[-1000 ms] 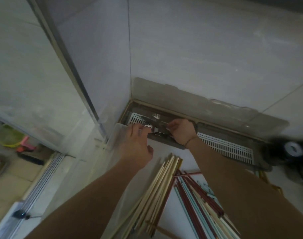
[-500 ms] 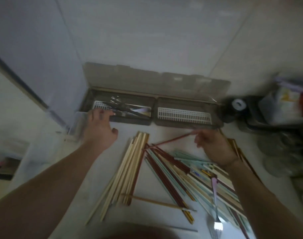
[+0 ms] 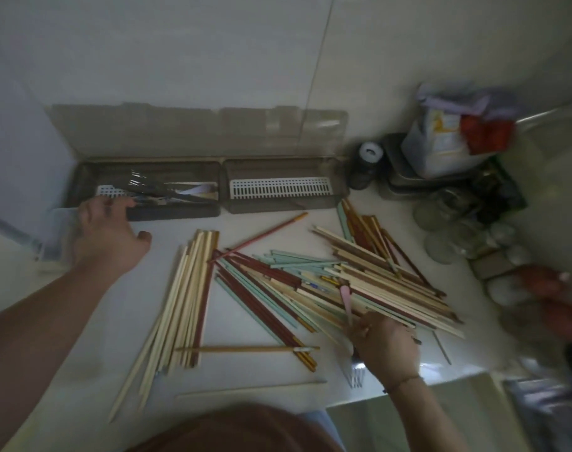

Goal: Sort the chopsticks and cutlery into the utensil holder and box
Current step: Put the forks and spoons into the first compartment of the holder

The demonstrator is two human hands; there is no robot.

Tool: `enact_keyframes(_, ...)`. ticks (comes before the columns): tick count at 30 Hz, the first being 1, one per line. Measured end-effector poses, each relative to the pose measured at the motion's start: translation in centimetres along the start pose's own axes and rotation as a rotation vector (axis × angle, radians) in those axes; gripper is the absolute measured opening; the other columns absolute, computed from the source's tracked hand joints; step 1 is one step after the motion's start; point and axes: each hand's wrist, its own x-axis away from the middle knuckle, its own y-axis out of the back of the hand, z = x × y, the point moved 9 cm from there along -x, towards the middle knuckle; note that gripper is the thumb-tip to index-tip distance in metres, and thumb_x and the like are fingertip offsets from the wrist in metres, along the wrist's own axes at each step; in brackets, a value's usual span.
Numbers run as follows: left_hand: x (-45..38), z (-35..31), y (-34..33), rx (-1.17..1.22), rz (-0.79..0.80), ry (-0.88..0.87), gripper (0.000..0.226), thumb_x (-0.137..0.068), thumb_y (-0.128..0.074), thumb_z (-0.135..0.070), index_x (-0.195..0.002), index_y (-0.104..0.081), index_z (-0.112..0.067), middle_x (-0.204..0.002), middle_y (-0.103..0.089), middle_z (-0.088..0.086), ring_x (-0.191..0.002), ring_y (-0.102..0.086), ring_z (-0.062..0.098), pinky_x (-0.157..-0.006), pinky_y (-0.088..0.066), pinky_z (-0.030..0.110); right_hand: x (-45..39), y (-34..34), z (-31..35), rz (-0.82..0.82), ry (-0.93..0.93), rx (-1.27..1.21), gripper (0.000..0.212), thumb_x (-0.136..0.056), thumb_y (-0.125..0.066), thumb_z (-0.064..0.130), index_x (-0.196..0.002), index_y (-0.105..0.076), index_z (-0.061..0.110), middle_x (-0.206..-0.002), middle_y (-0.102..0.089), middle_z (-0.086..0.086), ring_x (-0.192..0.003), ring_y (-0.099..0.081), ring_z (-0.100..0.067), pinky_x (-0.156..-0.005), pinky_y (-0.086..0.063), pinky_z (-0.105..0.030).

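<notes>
While the left hand [image 3: 110, 238] lies with relaxed, nearly straight fingers on the front left rim of the utensil box [image 3: 180, 213], its grip is released and nothing is held; the thumb is stretched out to the right above the surface [image 3: 82, 370]. The right hand [image 3: 384, 345] is curled around the pink-handled fork [image 3: 347, 305], so its grip is closed on that handle at the near edge of the mixed chopstick pile [image 3: 359, 282]. The fork's long axis is set almost straight toward and away from the camera, the pink handle pointed at the box and the metal tines [image 3: 356, 376] pointed at the person, just below the wrist. Cutlery [image 3: 157, 190] is seen in the box's left compartment, lying roughly left to right; a white slotted tray [image 3: 279, 188] is seen in the right compartment [image 3: 281, 207]. A bundle of pale chopsticks [image 3: 183, 298] is laid left of the pile, slanted from far right to near left. A single reddish chopstick [image 3: 261, 236] is angled toward the right compartment.
</notes>
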Motion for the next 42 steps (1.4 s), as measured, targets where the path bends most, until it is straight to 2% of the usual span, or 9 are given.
enact_keyframes(8, 0.0, 0.3, 0.1, -0.066, 0.014, -0.016, 0.062, -0.075, -0.073, -0.026, -0.131, -0.046, -0.021, -0.136, -0.036, 0.017, -0.133, -0.026, 0.033, -0.103, -0.035, 0.055, -0.5, -0.2, 1.1, 0.081, 0.045, -0.063, 0.014, -0.087, -0.061, 0.033, -0.079, -0.07, 0.027, -0.057, -0.059, 0.01, -0.05, -0.053, -0.001, -0.044, -0.036, -0.018)
enact_keyframes(13, 0.3, -0.1, 0.6, -0.037, 0.019, 0.015, 0.058, -0.077, -0.071, -0.025, -0.13, -0.048, -0.02, -0.136, -0.036, 0.016, -0.133, -0.026, 0.032, -0.098, -0.038, 0.051, 0.2, 4.1, 8.0, 0.242, 0.163, -0.842, 0.026, -0.094, -0.055, 0.012, -0.074, -0.056, -0.004, -0.049, -0.058, -0.011, -0.036, -0.044, -0.018, -0.044, -0.033, -0.03)
enact_keyframes(19, 0.4, -0.4, 1.0, -0.029, -0.014, -0.029, 0.056, -0.074, -0.072, -0.026, -0.125, -0.052, -0.017, -0.13, -0.042, 0.015, -0.126, -0.031, 0.033, -0.098, -0.036, 0.046, 2.0, 5.6, 21.2, 0.776, 0.211, -1.613, 0.025, -0.094, -0.04, 0.019, -0.094, -0.059, 0.004, -0.099, -0.069, -0.022, -0.095, -0.067, -0.034, -0.067, -0.055, -0.035)
enact_keyframes(21, 0.4, -0.2, 1.0, -0.036, -0.026, -0.046, 0.057, -0.072, -0.073, -0.028, -0.124, -0.053, -0.016, -0.129, -0.044, 0.015, -0.123, -0.034, 0.033, -0.099, -0.034, 0.045, 2.6, 5.1, 25.6, 0.918, 0.232, -1.703, 0.022, -0.095, -0.041, 0.022, -0.091, -0.058, 0.008, -0.097, -0.068, -0.017, -0.093, -0.066, -0.032, -0.074, -0.053, -0.038)
enact_keyframes(24, 0.3, 0.0, 1.1, -0.023, -0.039, -0.062, 0.057, -0.07, -0.067, -0.033, -0.123, -0.053, -0.017, -0.127, -0.044, 0.014, -0.121, -0.035, 0.033, -0.098, -0.037, 0.047, 2.1, 3.8, 31.0, 0.887, 0.343, -1.566, 0.003, -0.09, -0.053, 0.007, -0.09, -0.054, 0.01, -0.083, -0.064, -0.01, -0.071, -0.063, -0.025, -0.061, -0.052, -0.033)
enact_keyframes(28, 0.3, 0.3, 1.0, 0.009, -0.031, -0.063, 0.063, -0.065, -0.062, -0.035, -0.124, -0.052, -0.018, -0.128, -0.044, 0.014, -0.124, -0.036, 0.034, -0.1, -0.041, 0.045, -2.4, 2.0, 36.3, 0.584, 0.459, -1.133, 0.019, -0.093, -0.048, -0.007, -0.088, -0.056, 0.01, -0.065, -0.062, -0.004, -0.048, -0.053, -0.014, -0.04, -0.04, -0.019)
enact_keyframes(35, 0.3, 0.4, 1.0, 0.036, -0.013, -0.052, 0.061, -0.071, -0.064, -0.036, -0.129, -0.047, -0.025, -0.132, -0.038, 0.007, -0.129, -0.029, 0.027, -0.103, -0.039, 0.042, -10.9, -1.9, 43.9, 0.332, 0.568, -0.57, 0.029, -0.09, -0.051, -0.003, -0.077, -0.061, 0.02, -0.078, -0.063, -0.002, -0.077, -0.062, -0.014, -0.08, -0.052, -0.032)
enact_keyframes(39, 0.3, 0.7, 0.6, 0.052, 0.003, -0.044, 0.062, -0.071, -0.064, -0.034, -0.131, -0.046, -0.025, -0.134, -0.036, 0.005, -0.13, -0.026, 0.025, -0.099, -0.04, 0.038, -12.2, -4.6, 44.8, 0.235, 0.635, -0.201, 0.026, -0.093, -0.047, 0.006, -0.104, -0.069, 0.014, -0.109, -0.066, -0.008, -0.102, -0.059, -0.022, -0.079, -0.037, -0.016)
enact_keyframes(42, 0.3, 0.7, 0.7, 0.048, -0.013, -0.044, 0.061, -0.071, -0.064, -0.032, -0.129, -0.047, -0.026, -0.134, -0.037, 0.005, -0.127, -0.025, 0.022, -0.091, -0.044, 0.036, -12.8, -6.4, 43.8, 0.257, 0.59, -0.18, 0.028, -0.095, -0.045, 0.007, -0.107, -0.068, 0.018, -0.115, -0.066, -0.008, -0.091, -0.056, -0.016, -0.072, -0.036, -0.013)
